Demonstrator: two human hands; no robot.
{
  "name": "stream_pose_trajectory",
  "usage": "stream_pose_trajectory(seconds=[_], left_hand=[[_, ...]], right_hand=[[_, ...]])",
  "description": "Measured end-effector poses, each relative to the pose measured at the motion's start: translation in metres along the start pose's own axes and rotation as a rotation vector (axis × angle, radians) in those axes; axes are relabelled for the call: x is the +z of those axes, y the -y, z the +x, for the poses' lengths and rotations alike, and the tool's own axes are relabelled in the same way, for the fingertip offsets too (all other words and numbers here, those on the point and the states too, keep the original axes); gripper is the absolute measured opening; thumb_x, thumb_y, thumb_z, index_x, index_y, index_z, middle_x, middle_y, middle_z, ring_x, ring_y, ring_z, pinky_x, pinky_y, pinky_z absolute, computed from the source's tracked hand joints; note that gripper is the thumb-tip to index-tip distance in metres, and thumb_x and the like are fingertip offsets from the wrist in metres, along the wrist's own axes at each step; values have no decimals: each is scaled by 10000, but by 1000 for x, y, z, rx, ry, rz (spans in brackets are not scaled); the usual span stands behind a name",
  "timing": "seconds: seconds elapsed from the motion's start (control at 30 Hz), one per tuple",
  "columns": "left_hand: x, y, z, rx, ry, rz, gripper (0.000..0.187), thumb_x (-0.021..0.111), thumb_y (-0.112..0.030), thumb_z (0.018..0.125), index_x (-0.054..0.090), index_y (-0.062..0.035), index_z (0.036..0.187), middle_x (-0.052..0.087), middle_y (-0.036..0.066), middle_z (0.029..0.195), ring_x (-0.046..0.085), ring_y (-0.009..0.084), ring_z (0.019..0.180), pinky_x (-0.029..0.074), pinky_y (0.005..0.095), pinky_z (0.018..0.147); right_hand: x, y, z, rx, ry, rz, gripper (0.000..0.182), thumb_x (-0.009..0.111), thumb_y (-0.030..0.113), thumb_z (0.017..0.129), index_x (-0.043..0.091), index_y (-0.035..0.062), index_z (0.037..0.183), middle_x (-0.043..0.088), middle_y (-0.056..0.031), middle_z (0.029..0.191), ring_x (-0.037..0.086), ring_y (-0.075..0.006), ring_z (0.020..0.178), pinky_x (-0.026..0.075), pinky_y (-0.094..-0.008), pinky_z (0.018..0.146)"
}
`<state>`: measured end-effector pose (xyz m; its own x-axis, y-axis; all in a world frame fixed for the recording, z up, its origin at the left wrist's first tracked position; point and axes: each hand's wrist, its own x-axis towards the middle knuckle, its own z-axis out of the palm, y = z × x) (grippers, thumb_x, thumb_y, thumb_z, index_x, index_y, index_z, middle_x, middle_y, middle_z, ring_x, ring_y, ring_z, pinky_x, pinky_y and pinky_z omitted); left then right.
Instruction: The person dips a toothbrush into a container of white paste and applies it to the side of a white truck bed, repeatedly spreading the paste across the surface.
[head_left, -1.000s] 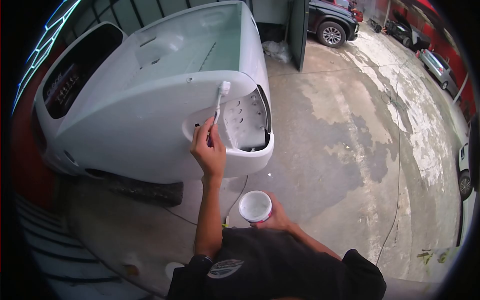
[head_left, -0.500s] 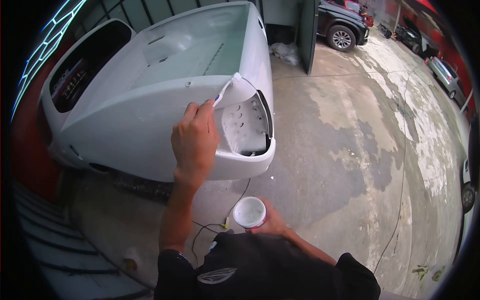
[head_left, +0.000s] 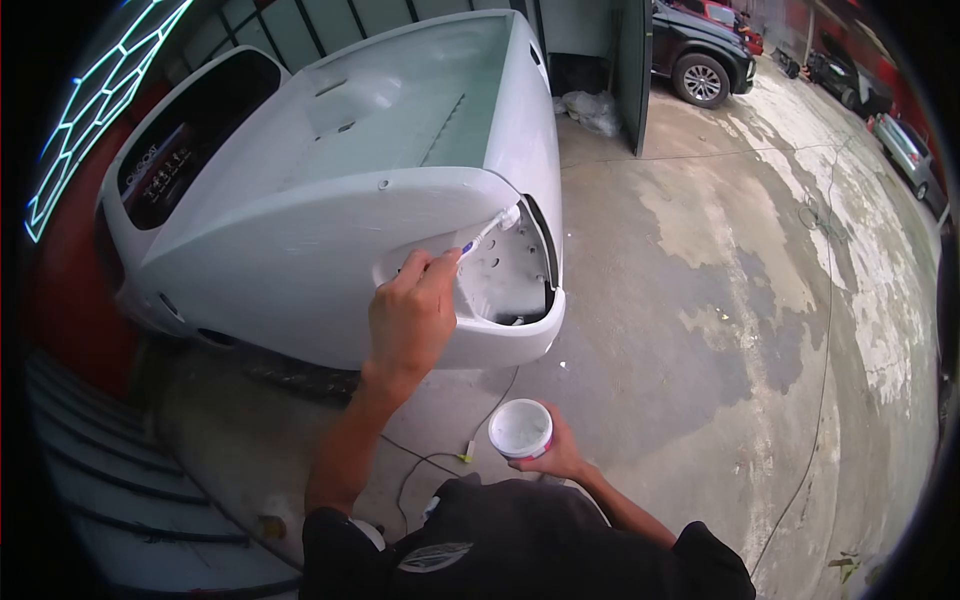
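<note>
My left hand [head_left: 412, 315] is closed on the handle of a small white brush [head_left: 487, 232] with a blue mark. The brush's white-coated head lies at the upper part of the tail-light recess [head_left: 505, 280], at the corner of the white pickup body [head_left: 270, 260]. Holes and studs show inside this recess. Lower down, my right hand [head_left: 558, 447] grips a round open tub [head_left: 521, 429] with pale, whitish contents, held upright above the floor.
A dark car [head_left: 700, 60] stands beyond a grey panel [head_left: 633, 80], with clear plastic sheeting [head_left: 590, 112] beside it. A cable with a yellow-green connector [head_left: 467, 453] lies on the floor. Grey slats [head_left: 130, 480] run along the lower left.
My left hand has moved the brush down and to the right, from the body's upper corner edge into the recess. The whole view has shifted slightly; my right hand still holds the tub.
</note>
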<state>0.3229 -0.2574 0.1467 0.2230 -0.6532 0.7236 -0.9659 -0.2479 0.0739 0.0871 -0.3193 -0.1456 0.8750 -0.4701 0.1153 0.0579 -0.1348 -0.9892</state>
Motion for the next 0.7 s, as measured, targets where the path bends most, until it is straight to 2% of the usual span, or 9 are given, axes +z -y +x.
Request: stream_pose_trajectory(seconds=[0.1, 0.2, 0.3, 0.4, 0.5, 0.53, 0.63, 0.67, 0.7], left_hand=[[-15, 23, 4, -197, -206, -94, 199, 722, -23, 973, 790, -64, 1156, 671, 115, 893, 717, 334, 705, 567, 443, 620], [4, 42, 0, -144, -279, -80, 217, 718, 2, 973, 783, -48, 1173, 671, 122, 888, 700, 325, 686, 541, 415, 598], [24, 13, -21, 1, -65, -162, 207, 716, 11, 982, 774, -16, 1179, 675, 128, 881, 683, 307, 671, 516, 387, 576], [10, 23, -28, -58, -214, -322, 208, 719, 15, 980, 771, -5, 1180, 683, 130, 893, 677, 305, 670, 511, 371, 567], [-7, 70, -28, -219, -416, -278, 236, 732, 39, 949, 774, -7, 1177, 683, 118, 888, 684, 314, 681, 519, 370, 575], [-4, 79, -32, -240, -446, -288, 240, 733, 51, 947, 781, -17, 1172, 679, 115, 872, 680, 291, 678, 517, 366, 584], [23, 81, -52, -86, -281, -349, 214, 740, 54, 962, 790, -1, 1163, 699, 128, 875, 648, 214, 689, 518, 332, 623], [22, 77, -62, -94, -99, -422, 194, 737, 53, 966, 791, 7, 1147, 701, 126, 872, 637, 204, 684, 516, 332, 627], [13, 81, -61, -109, -185, -450, 195, 738, 48, 963, 790, 1, 1145, 703, 129, 874, 651, 223, 687, 521, 346, 620]], right_hand=[[0, 0, 1, -1, -30, 61, 1112, 1048, 306, 620, 460, 62, 1531, 631, -134, 1422, 621, -282, 1348, 492, -428, 1146], [2, 1, 6, 14, -36, 18, 1126, 1047, 305, 623, 435, 65, 1537, 636, -136, 1416, 626, -284, 1344, 498, -433, 1147], [9, 13, 13, 42, -33, -41, 1114, 1043, 306, 628, 432, 67, 1528, 648, -137, 1403, 641, -290, 1324, 508, -438, 1139], [20, 19, 18, 4, -46, -84, 1100, 1044, 301, 627, 438, 61, 1513, 657, -139, 1392, 654, -289, 1306, 517, -437, 1129], [45, 24, 17, -4, -115, -35, 1095, 1046, 290, 627, 439, 53, 1508, 659, -141, 1392, 655, -280, 1304, 523, -433, 1123], [53, 25, 16, 4, -141, -13, 1095, 1046, 286, 627, 439, 50, 1507, 658, -142, 1394, 654, -276, 1306, 524, -432, 1122], [80, 19, 15, 105, -158, 44, 1091, 1046, 279, 633, 438, 40, 1507, 664, -147, 1386, 656, -266, 1303, 526, -427, 1119], [89, 21, 14, 93, -141, 27, 1089, 1049, 274, 631, 438, 35, 1500, 663, -146, 1381, 652, -261, 1303, 519, -426, 1122], [97, 26, 14, 80, -126, 9, 1086, 1051, 270, 628, 439, 30, 1493, 661, -146, 1376, 648, -255, 1303, 513, -426, 1126]])
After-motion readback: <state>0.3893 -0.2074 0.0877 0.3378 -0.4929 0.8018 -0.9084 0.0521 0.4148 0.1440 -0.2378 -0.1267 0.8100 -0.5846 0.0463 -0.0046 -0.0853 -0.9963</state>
